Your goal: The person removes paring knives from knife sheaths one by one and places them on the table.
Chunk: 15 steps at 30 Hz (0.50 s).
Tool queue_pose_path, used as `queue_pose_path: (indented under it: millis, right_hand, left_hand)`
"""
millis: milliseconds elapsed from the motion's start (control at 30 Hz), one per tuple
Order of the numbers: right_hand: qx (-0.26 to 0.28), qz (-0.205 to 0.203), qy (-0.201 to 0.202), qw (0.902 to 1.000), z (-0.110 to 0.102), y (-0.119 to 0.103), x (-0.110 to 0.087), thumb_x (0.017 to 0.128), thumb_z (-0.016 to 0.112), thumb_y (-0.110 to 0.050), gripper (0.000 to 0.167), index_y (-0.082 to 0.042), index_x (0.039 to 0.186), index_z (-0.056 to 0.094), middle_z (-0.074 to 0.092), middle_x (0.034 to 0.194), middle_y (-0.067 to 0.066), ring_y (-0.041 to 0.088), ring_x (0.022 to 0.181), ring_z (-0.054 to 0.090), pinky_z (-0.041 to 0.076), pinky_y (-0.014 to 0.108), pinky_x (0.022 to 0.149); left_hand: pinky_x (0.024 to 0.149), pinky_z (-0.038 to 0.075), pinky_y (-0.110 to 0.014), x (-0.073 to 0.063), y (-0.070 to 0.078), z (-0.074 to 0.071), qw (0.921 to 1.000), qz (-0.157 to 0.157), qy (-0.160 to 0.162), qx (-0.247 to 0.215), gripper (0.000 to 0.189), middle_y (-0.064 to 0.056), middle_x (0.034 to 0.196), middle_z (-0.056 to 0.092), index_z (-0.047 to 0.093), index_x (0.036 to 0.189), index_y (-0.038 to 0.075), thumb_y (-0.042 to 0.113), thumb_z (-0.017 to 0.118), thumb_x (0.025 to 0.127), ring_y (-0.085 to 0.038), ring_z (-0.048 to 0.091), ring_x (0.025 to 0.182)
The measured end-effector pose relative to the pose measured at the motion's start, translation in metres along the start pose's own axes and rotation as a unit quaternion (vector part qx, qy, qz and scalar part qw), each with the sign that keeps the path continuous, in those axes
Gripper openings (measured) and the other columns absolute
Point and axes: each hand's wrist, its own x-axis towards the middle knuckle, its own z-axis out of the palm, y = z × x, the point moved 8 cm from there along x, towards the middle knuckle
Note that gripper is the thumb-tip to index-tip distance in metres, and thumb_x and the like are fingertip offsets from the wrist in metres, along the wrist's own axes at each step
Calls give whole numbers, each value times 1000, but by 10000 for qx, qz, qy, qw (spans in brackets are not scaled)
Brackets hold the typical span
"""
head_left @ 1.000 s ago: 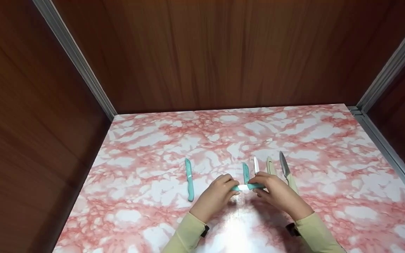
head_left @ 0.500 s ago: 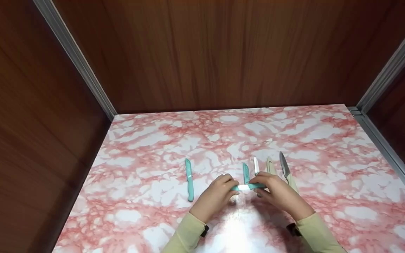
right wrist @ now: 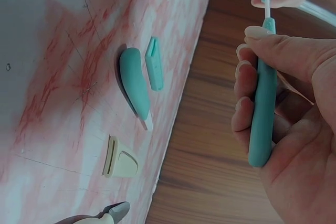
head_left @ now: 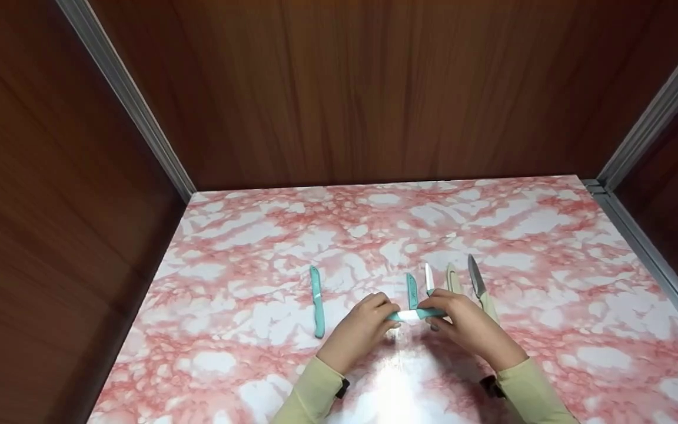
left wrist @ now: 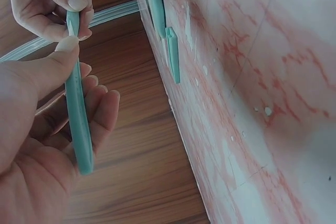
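Note:
Both hands hold one small knife between them, level above the table. My right hand [head_left: 462, 324] grips its teal handle [right wrist: 262, 108], thumb along the top. The teal sheath [left wrist: 79, 119] over the blade's far end is in my left hand [head_left: 365, 321], pinched by thumb and fingers. A short stretch of white blade [head_left: 408, 315] shows between sheath and handle. Beyond the hands lie a loose teal sheath [head_left: 412, 290] and a second teal-handled knife [right wrist: 135, 82] with a white blade, its handle mostly hidden by my right hand in the head view.
A cream sheath [head_left: 453, 278] and a cream-handled knife [head_left: 478, 280] with a grey blade lie on the right. Off to the left rests another teal knife [head_left: 318, 303] in its sheath. Wooden panels [head_left: 339, 94] wall the back and sides of the marbled table [head_left: 245, 259].
The right hand has shifted very slightly to the right with the handle, and a little more white blade shows. The left hand and the things on the table have stayed put.

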Motion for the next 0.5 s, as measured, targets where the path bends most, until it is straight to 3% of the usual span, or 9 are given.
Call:
queue_pose_path:
  millis: [500]
  right_hand:
    - [34, 150, -64, 9999, 0, 4, -2, 86, 71, -5, 22, -17, 104, 69, 57, 96, -12, 5, 82, 58, 52, 23, 69]
  left_hand:
    - [77, 43, -10, 0, -1, 1, 10000, -37, -16, 41, 20, 3, 98, 54, 66, 109, 12, 16, 67, 90, -6, 51, 86]
